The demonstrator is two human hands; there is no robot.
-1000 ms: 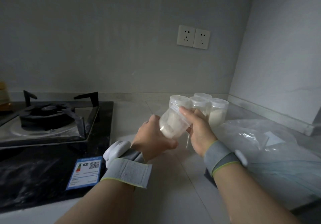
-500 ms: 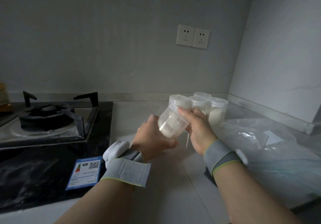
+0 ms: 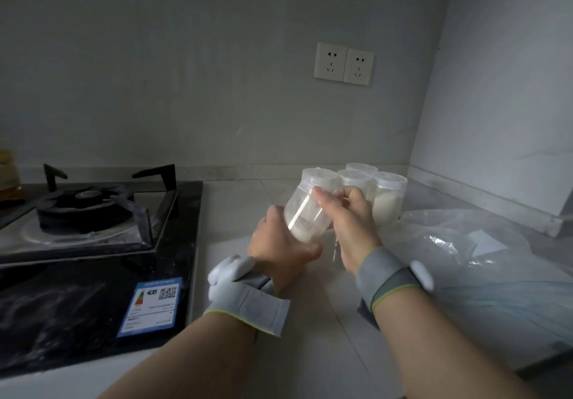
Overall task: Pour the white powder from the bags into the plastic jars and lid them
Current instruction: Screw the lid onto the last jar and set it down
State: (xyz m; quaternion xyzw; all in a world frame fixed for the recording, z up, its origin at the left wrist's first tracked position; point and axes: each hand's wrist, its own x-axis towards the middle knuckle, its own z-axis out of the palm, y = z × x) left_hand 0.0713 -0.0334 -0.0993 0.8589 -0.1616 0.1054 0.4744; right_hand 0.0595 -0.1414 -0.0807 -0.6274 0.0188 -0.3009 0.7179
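left hand (image 3: 280,243) grips lidded jar (image 3: 305,215) | right hand (image 3: 348,225) holds its neck

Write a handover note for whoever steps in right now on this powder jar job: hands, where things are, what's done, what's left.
Left hand grips the base of the tilted jar, held above the counter. Right hand holds its upper part, just under the lid.
Three lidded jars stand together behind it; powder shows in the rightmost.
Clear plastic bags lie on the counter at right.
Done: the held jar has powder in it and looks lidded.
Left: probably check that lid is tight, then set the jar with the others.
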